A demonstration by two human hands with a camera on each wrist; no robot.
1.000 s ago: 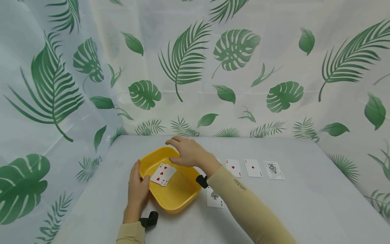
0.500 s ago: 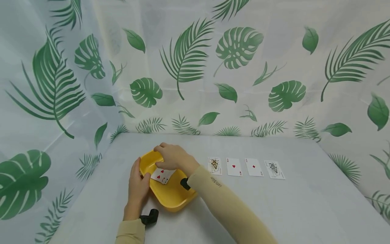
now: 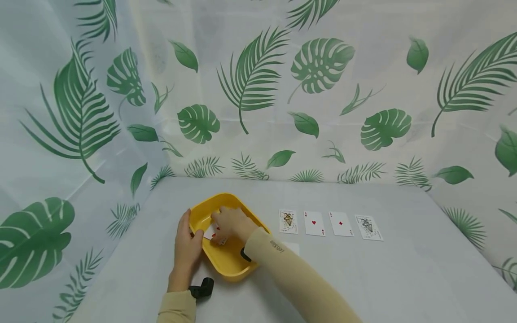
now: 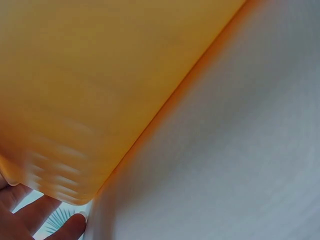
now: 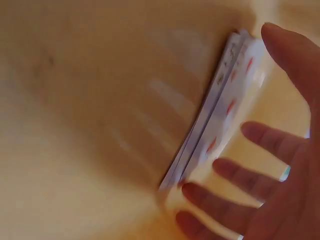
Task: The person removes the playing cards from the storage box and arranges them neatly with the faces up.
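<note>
A yellow plastic tray [image 3: 231, 265] sits on the table with a small stack of playing cards [image 3: 210, 232] inside, red hearts on the top one. My left hand [image 3: 186, 249] holds the tray's left side, thumb at the rim and fingers along the outer wall; in the left wrist view its fingers [image 4: 70, 227] show at the wall's corner. My right hand [image 3: 233, 223] reaches into the tray over the cards. In the right wrist view its fingers are spread beside the stack [image 5: 215, 107], the thumb near one end; no grip on the cards shows.
Right of the tray lies a row of face-up cards: a coloured joker [image 3: 288, 222], ace of hearts [image 3: 314, 223], ace of diamonds [image 3: 341, 224] and black-and-white joker [image 3: 369, 228]. Another card [image 3: 293, 248] is partly hidden by my right sleeve. Leaf-printed curtains [image 3: 258, 134] enclose the table.
My right hand has moved from above the tray's far rim down into it, over the card stack. The left hand keeps its place on the tray's side.
</note>
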